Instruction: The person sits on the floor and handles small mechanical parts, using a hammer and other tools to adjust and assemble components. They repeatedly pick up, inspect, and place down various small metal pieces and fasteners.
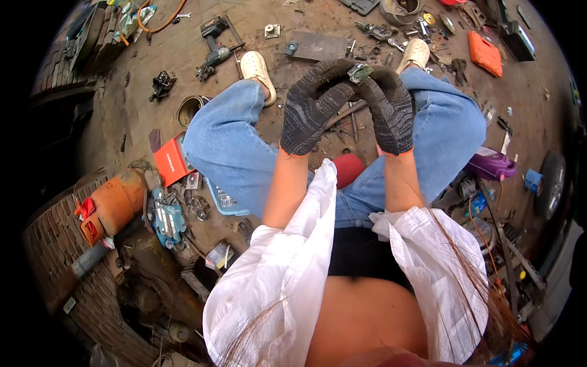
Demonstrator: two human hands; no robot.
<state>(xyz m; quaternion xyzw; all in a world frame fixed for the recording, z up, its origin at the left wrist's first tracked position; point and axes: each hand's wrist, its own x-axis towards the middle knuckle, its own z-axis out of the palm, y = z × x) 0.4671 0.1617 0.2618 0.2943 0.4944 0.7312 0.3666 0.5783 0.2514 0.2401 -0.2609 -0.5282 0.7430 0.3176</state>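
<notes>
In dark grey knit gloves with orange cuffs, my left hand [312,107] and my right hand [385,107] come together between my feet, fingers curled around a small grimy metal part [359,73] with a greenish tinge. Its lower side is hidden by the gloves. Just below my fingers a rusty bar [346,114] slants across, and a thin metal rod [354,126] lies on the ground. Beyond the hands a flat grey metal plate [315,44] lies on the floor.
Around my bent legs lie a cordless drill [214,43], scattered sockets and wrenches [394,43], an orange case [485,53], a red box [171,160] and a purple power tool [489,163]. An orange gas cylinder [119,202] is at left, a black tire [550,186] at right.
</notes>
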